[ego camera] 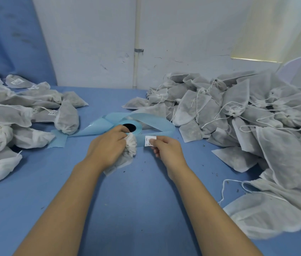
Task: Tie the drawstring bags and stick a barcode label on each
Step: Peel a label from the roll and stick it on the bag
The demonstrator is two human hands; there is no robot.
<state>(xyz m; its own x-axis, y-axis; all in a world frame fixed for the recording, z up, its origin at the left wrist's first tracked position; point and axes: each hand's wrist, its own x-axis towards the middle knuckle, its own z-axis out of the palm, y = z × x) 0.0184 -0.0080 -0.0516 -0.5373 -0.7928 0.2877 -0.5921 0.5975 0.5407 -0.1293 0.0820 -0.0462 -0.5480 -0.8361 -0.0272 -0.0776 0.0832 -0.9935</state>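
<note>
My left hand (109,146) grips a small white drawstring bag (130,146) by its gathered neck, and the bag lies on the blue table (136,200) in front of me. To its right, my right hand (166,147) pinches a small white barcode label (149,140) between thumb and fingers. The label hangs just right of the bag's neck, not touching it. Behind both hands lies the label roll (133,127), light blue with a black core, its empty backing strip curling out to either side.
A large heap of grey-white drawstring bags (247,117) with loose strings fills the right side. A smaller pile of bags with labels on them (16,111) lies at the left. A white wall with a pipe (136,52) stands behind the table.
</note>
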